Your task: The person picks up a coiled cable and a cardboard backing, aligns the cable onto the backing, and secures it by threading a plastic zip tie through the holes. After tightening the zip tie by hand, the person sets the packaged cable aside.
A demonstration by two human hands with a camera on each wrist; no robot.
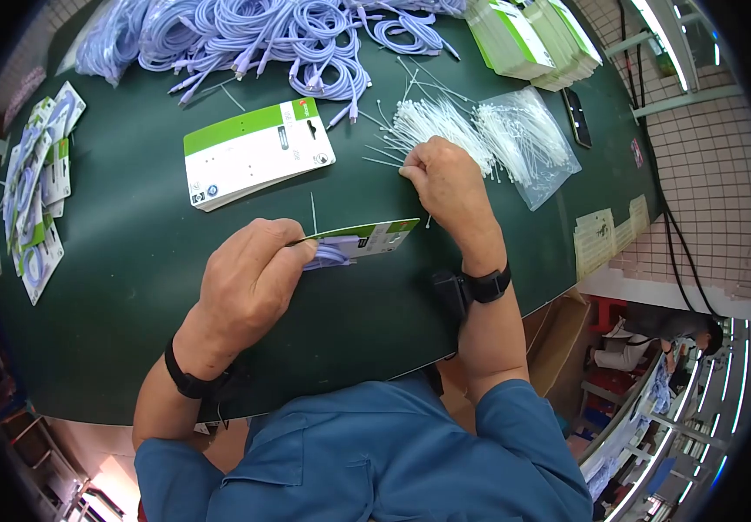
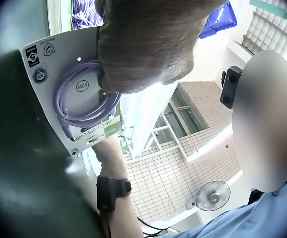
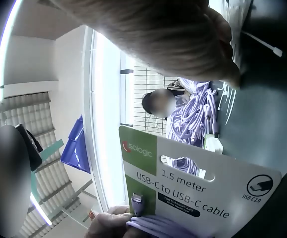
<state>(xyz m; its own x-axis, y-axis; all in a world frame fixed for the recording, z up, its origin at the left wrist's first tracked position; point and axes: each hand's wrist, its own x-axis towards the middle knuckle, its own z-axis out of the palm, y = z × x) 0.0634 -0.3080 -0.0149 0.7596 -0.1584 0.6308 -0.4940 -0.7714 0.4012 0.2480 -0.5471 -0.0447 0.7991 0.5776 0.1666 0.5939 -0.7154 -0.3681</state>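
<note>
The left hand (image 1: 249,278) pinches the card (image 1: 371,237), with the coiled cable (image 1: 328,255) against it, just above the table (image 1: 132,261) — long axis left to right, free end toward the right wrist. The right hand (image 1: 445,178) curls at the ties (image 1: 445,122) — I cannot tell whether it pinches one.

Your dark green table (image 1: 132,287) bore a stack of packaging cards (image 1: 254,157), a heap of purple cables (image 1: 254,35), loose white cable ties (image 1: 441,122) and finished packs (image 1: 40,191) at its left edge.
</note>
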